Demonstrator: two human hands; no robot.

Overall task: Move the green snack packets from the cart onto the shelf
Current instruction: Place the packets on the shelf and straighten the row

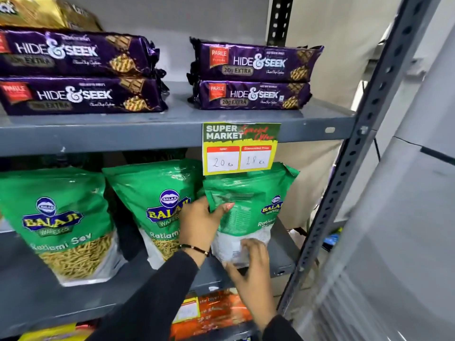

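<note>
Grey metal shelving (147, 134) with slotted dark uprights (344, 183), set against a pale wall; a blurred light-grey surface fills the right edge of view.

Upper tier: four purple Hide & Seek biscuit packs in two stacks of two, left stack (78, 72) and right stack (253, 75), well apart; gold packaging (37, 11) sits above the left stack.

Shelf-edge tag: a green and yellow Super Market price card (240, 148) with two handwritten prices hangs from the upper tier's front lip and overlaps the top of the rightmost green packet.

Middle tier: three green Balaji Ratlami Sev packets standing upright. Left packet (59, 225) and middle packet (157, 205) face front, with a dark gap between them. Rightmost green packet (243, 207) stands near the shelf's right end, showing its printed back panel, its base at the shelf's front edge.

Left hand (199, 225), black sleeve and thin bracelet, grips the rightmost packet's left edge, thumb across its face, partly covering the middle packet. Right hand (251, 267) has its fingers spread open against that packet's clear lower part.

Lower tier: orange packaging (211, 313) and yellow packaging (49, 333), partly hidden by the arms.
</note>
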